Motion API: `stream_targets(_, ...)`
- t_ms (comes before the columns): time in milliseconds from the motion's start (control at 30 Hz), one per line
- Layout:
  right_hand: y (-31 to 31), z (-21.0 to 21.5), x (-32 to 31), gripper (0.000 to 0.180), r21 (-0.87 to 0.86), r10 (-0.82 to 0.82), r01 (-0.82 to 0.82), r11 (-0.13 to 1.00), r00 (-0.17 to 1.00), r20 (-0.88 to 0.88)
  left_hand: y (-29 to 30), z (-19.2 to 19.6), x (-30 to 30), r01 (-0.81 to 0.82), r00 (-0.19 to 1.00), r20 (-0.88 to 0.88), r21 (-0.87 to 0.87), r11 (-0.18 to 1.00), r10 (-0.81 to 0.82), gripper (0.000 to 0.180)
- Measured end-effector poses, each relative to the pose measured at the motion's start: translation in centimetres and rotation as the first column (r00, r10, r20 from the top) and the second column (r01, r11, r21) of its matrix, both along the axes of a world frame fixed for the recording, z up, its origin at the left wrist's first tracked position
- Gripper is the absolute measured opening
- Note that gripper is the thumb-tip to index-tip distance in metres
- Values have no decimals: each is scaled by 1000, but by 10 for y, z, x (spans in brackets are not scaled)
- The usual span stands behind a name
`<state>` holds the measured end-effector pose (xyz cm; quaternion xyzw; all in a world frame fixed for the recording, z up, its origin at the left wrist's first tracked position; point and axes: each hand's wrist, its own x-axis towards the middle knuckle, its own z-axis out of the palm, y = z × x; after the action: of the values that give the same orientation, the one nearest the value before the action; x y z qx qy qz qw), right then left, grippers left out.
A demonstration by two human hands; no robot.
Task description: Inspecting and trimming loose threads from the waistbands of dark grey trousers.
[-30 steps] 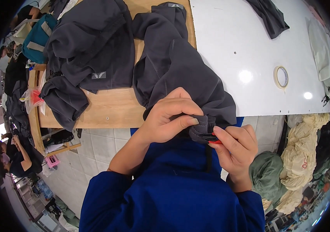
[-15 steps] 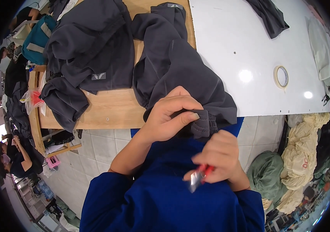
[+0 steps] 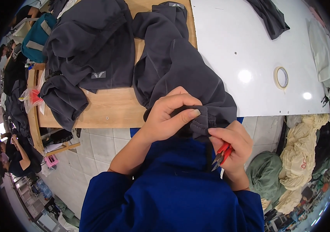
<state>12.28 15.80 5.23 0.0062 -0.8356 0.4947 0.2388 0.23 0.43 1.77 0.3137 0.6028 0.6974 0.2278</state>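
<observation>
Across the table edge lies a dark grey garment (image 3: pixel 186 73), with its gathered, stitched hem (image 3: pixel 200 123) toward me. My left hand (image 3: pixel 165 120) pinches that hem between thumb and fingers. My right hand (image 3: pixel 236 147) is closed around red-handled thread snips (image 3: pixel 223 151), whose blades point down and to the left. The fingertips of this right hand touch the right side of the hem; whether they also grip the cloth I cannot tell.
More dark grey garments (image 3: pixel 95 46) are piled on the wooden table (image 3: pixel 112 110) at the left. On the white tabletop (image 3: pixel 227 85) lie a roll of tape (image 3: pixel 281 77) and another dark piece (image 3: pixel 269 19). Cream cloth (image 3: pixel 300 150) and green cloth (image 3: pixel 265 172) are heaped at the right. People sit at the far left.
My right hand has risen from in front of my body to the hem, bringing the snips up and right. The left hand keeps its pinch on the garment.
</observation>
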Motion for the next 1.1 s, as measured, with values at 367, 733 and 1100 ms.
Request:
stream_targets(367, 11, -3, -13, 37, 382, -2, 64, 922, 987, -162, 0, 11, 1, -14, 999, 28, -142, 990, 19, 15)
stream_targets(733, 22, -4, -19, 38, 629, 106, 92, 772, 957, -271, 3, 15, 2, 29, 987, 162, -191, 981, 2, 15)
stream_targets(1100, 21, -6, -16, 35, 418, 26, 70, 906, 975, -220, 4, 17, -1, 17, 983, 185, -215, 977, 24, 14)
